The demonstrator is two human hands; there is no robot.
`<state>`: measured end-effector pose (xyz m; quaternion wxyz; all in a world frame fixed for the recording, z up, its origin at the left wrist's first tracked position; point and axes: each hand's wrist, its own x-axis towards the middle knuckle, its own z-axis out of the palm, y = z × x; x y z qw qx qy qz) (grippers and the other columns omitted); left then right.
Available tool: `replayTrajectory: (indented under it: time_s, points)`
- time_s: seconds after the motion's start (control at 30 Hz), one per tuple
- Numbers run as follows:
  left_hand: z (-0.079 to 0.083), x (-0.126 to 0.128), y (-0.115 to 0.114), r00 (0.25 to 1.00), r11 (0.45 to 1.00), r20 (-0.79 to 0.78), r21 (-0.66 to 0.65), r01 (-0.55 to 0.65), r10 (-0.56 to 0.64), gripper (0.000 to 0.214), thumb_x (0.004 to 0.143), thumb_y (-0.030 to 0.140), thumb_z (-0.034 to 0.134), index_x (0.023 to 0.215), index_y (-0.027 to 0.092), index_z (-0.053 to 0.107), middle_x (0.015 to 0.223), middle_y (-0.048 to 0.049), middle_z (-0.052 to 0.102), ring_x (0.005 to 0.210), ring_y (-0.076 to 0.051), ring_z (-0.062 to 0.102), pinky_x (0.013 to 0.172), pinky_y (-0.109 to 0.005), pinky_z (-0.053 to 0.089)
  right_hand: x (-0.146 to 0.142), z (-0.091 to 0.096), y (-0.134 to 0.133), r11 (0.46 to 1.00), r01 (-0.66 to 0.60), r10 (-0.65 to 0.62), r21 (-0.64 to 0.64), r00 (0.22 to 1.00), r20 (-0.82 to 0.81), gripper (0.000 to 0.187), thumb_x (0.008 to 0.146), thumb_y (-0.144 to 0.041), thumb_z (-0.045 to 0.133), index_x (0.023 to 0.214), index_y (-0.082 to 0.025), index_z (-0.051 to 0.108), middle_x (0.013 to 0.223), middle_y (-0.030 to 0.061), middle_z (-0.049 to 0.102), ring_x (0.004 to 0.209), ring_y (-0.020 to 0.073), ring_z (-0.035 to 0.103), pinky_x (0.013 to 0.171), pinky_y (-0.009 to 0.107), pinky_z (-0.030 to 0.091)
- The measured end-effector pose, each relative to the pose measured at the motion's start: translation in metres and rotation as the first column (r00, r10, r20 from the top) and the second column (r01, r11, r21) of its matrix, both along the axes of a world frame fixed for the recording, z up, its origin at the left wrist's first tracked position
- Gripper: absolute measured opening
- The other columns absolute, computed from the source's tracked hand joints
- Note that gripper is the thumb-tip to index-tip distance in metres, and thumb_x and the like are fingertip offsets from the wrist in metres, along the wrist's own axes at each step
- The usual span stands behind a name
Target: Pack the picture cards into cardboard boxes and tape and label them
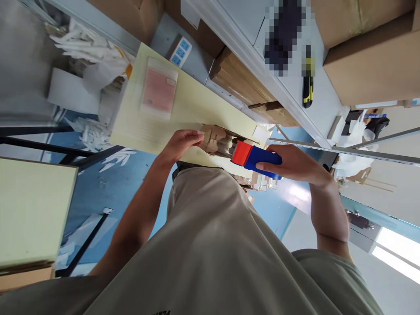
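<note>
My right hand (297, 165) grips a red and blue tape dispenser (254, 158), its red end pointing at a small brown cardboard box (218, 139) on the pale yellow table (193, 105). My left hand (182, 142) rests on the near left edge of that box, fingers curled over the cardboard. The dispenser's red end touches or nearly touches the box's right side. Part of the box is hidden behind the dispenser and my shirt.
A pink sheet in a clear bag (159, 87) lies further along the table. A white power strip (180, 49) and a yellow-black utility knife (307, 89) sit on the grey shelf (288, 92). Large cardboard boxes (370, 57) stand beyond. White paper scraps (95, 135) litter the blue floor.
</note>
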<state>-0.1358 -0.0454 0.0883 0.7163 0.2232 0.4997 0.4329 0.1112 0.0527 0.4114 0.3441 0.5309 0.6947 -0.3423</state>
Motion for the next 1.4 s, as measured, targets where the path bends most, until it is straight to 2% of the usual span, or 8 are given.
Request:
replayTrajectory:
  time_s: [0.23, 0.6, 0.73, 0.87, 0.97, 1.1, 1.23, 1.4]
  points:
    - [-0.034, 0.024, 0.010, 0.995, 0.997, 0.092, -0.057, -0.045, 0.050, 0.065, 0.057, 0.073, 0.103, 0.085, 0.019, 0.079, 0.087, -0.0074, 0.076, 0.088, -0.023, 0.072, 0.088, -0.040, 0.062, -0.014, -0.032, 0.000, 0.997, -0.010, 0.014, 0.083, 0.999, -0.052, 0.066, 0.099, -0.089, 0.066, 0.092, -0.023, 0.069, 0.077, 0.0033, 0.069, 0.072, 0.0197, 0.062, 0.066, 0.033, 0.037]
    - [-0.036, 0.037, 0.017, 0.998, 0.990, -0.020, -0.124, -0.065, 0.062, 0.043, 0.067, 0.052, 0.100, 0.085, 0.018, 0.081, 0.087, -0.0070, 0.079, 0.082, -0.019, 0.070, 0.077, -0.032, 0.058, -0.014, -0.045, 0.002, 0.996, 0.013, -0.009, 0.090, 0.999, -0.040, 0.063, 0.100, -0.085, 0.069, 0.092, -0.023, 0.069, 0.080, 0.0038, 0.071, 0.074, 0.0202, 0.065, 0.065, 0.033, 0.038]
    - [-0.041, 0.037, 0.014, 0.985, 0.988, -0.154, -0.122, -0.096, 0.077, 0.042, 0.071, 0.048, 0.096, 0.098, 0.018, 0.084, 0.091, -0.0065, 0.081, 0.085, -0.020, 0.070, 0.079, -0.031, 0.055, -0.014, -0.046, 0.001, 0.997, 0.038, -0.036, 0.071, 0.999, -0.030, 0.060, 0.099, -0.082, 0.070, 0.096, -0.022, 0.071, 0.084, 0.0042, 0.073, 0.077, 0.0209, 0.068, 0.067, 0.033, 0.039]
    - [-0.049, 0.040, 0.011, 0.955, 0.972, -0.277, -0.173, -0.158, 0.106, 0.073, 0.065, 0.041, 0.097, 0.132, 0.019, 0.078, 0.096, -0.0050, 0.080, 0.082, -0.019, 0.071, 0.079, -0.032, 0.056, -0.013, -0.046, 0.001, 0.997, 0.031, -0.028, 0.075, 0.999, -0.035, 0.061, 0.099, -0.083, 0.070, 0.094, -0.022, 0.069, 0.084, 0.0041, 0.074, 0.077, 0.0208, 0.068, 0.067, 0.033, 0.040]
    - [-0.042, 0.041, 0.003, 0.926, 0.973, -0.338, -0.095, -0.210, 0.167, 0.067, 0.074, 0.042, 0.090, 0.135, 0.019, 0.075, 0.112, -0.0102, 0.081, 0.094, -0.022, 0.077, 0.087, -0.034, 0.062, -0.012, -0.045, 0.000, 0.995, 0.012, -0.008, 0.095, 0.999, -0.045, 0.063, 0.099, -0.085, 0.068, 0.092, -0.023, 0.068, 0.083, 0.0038, 0.072, 0.077, 0.0213, 0.068, 0.066, 0.033, 0.040]
    - [-0.009, 0.038, -0.015, 0.932, 0.968, -0.295, 0.195, -0.158, 0.211, 0.058, 0.094, 0.052, 0.074, 0.146, 0.024, 0.069, 0.139, -0.0137, 0.077, 0.135, -0.029, 0.073, 0.115, -0.043, 0.061, -0.012, -0.043, -0.001, 0.995, 0.012, -0.009, 0.097, 0.999, -0.036, 0.061, 0.099, -0.084, 0.068, 0.093, -0.023, 0.068, 0.083, 0.0042, 0.073, 0.077, 0.0216, 0.068, 0.066, 0.033, 0.039]
    - [0.016, 0.041, -0.033, 0.946, 0.937, -0.300, 0.349, -0.010, 0.121, 0.096, 0.085, 0.059, 0.091, 0.166, 0.025, 0.053, 0.162, -0.0191, 0.062, 0.153, -0.037, 0.062, 0.126, -0.054, 0.056, -0.014, -0.042, -0.003, 0.996, 0.002, 0.002, 0.090, 0.999, -0.040, 0.061, 0.100, -0.084, 0.067, 0.093, -0.023, 0.068, 0.084, 0.0046, 0.073, 0.078, 0.0221, 0.068, 0.066, 0.033, 0.039]
    - [0.007, 0.055, -0.038, 0.915, 0.914, -0.390, 0.400, 0.068, 0.103, 0.106, 0.078, 0.059, 0.099, 0.167, 0.024, 0.051, 0.161, -0.0194, 0.059, 0.148, -0.039, 0.065, 0.127, -0.057, 0.056, -0.019, -0.042, -0.006, 0.996, -0.002, 0.005, 0.084, 0.999, -0.038, 0.059, 0.100, -0.081, 0.069, 0.095, -0.022, 0.069, 0.086, 0.0054, 0.073, 0.082, 0.0230, 0.069, 0.069, 0.033, 0.040]
